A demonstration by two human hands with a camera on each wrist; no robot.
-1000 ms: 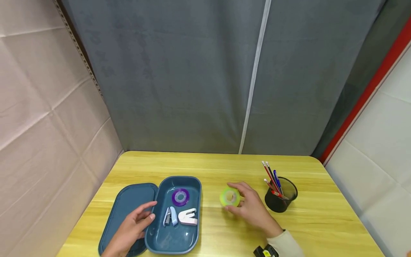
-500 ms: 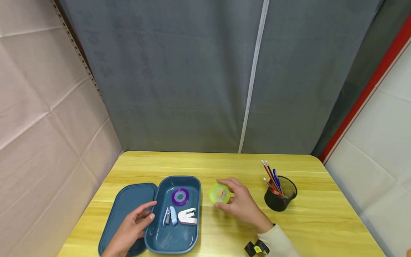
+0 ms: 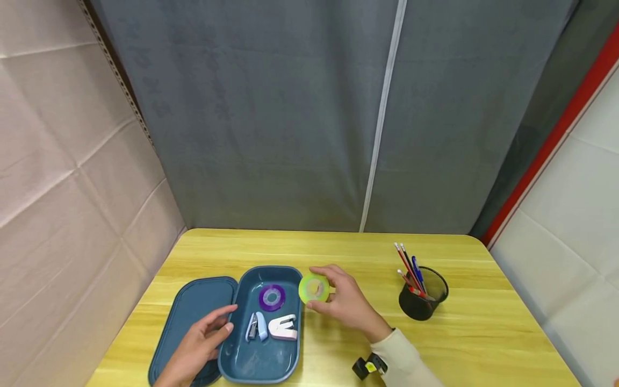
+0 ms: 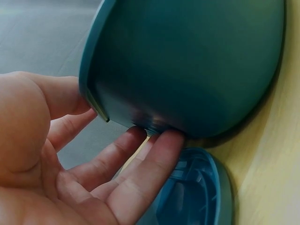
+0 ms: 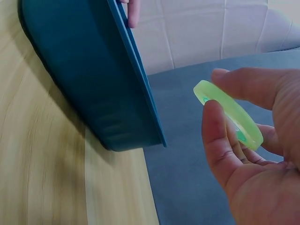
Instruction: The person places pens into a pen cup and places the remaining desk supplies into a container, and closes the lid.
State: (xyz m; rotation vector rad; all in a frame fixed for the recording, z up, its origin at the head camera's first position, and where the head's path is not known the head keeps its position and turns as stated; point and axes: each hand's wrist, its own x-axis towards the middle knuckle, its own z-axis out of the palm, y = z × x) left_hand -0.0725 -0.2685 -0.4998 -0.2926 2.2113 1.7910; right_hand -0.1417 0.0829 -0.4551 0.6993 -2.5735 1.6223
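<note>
In the head view, my right hand [image 3: 343,301] pinches a yellow-green roll of tape [image 3: 314,288] by its edge, raised at the right rim of an open blue box [image 3: 261,360]. The right wrist view shows the tape roll [image 5: 234,112] between thumb and fingers, apart from the box wall [image 5: 89,75]. My left hand [image 3: 200,341] holds the box's left side, thumb at the rim and other fingertips against the outer wall [image 4: 187,79]. Inside the box lie a purple roll of tape [image 3: 272,298], a light-blue stapler [image 3: 256,326] and a white, notched object [image 3: 283,327].
The blue lid [image 3: 193,301] lies left of the box, partly under my left hand. A black pen cup [image 3: 419,306] with several pencils and a blue pen stands on the right of the wooden table [image 3: 483,333]. A grey curtain [image 3: 271,134] hangs behind the table.
My right hand has carried the yellow-green tape roll leftward, from over the table to the box's right rim. The left hand and the box have stayed in place.
</note>
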